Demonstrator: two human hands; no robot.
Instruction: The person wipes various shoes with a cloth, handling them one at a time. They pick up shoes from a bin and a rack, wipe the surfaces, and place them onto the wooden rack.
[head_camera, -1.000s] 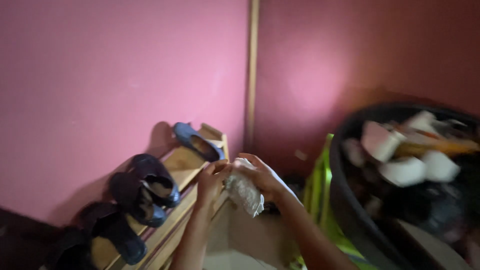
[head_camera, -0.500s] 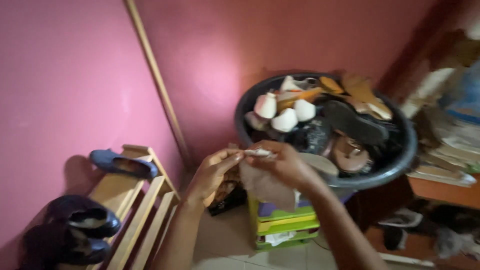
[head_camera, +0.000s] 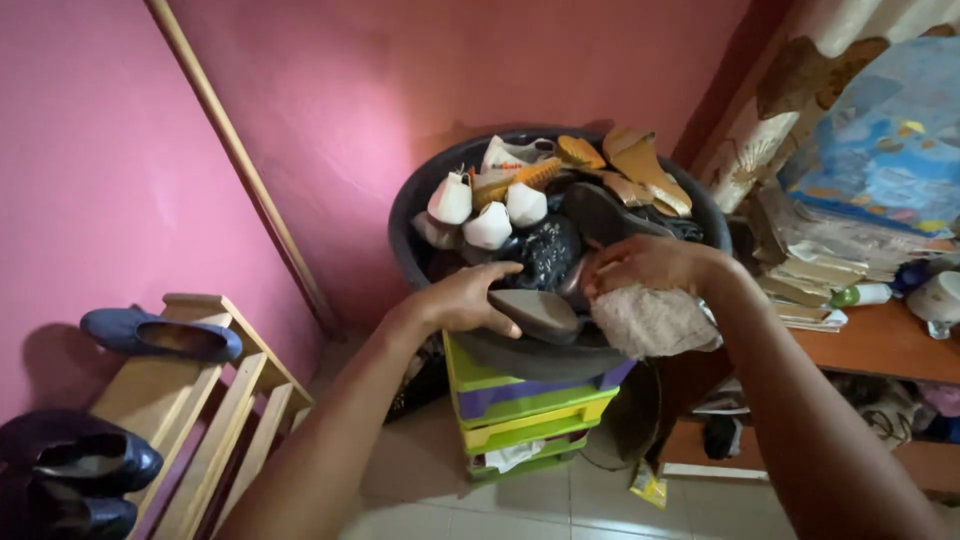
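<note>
**Cloth and shoe at the rim of the black basin**

The cloth (head_camera: 655, 320), pale and crumpled, is hanging over the front rim of the black basin (head_camera: 420, 200), right of centre, gripped from above.

Going from the left: a blue flat shoe (head_camera: 160, 335) is lying on the top slat of a wooden shoe rack (head_camera: 215, 390) against the pink wall (head_camera: 90, 180), and dark shoes (head_camera: 85, 465) are sitting lower on the same rack. A wooden pole (head_camera: 235, 160) is leaning in the corner.

At centre, the left hand (head_camera: 468, 298) is reaching over the basin's near rim, its fingers spread fairly wide and resting on a dark flat shoe (head_camera: 535, 312) at the edge; whether they are actually gripping it is unclear. The basin is sitting heaped with footwear, including white shoes (head_camera: 488, 212) and tan sandals (head_camera: 640, 165), on top of a stack of green, purple and yellow drawers (head_camera: 525, 410).

Just to the right, the right hand (head_camera: 650, 268) is closing its fingers around the top of the cloth, holding it bunched.

Further right, a table (head_camera: 880, 345) is carrying piled papers (head_camera: 815, 275).
</note>
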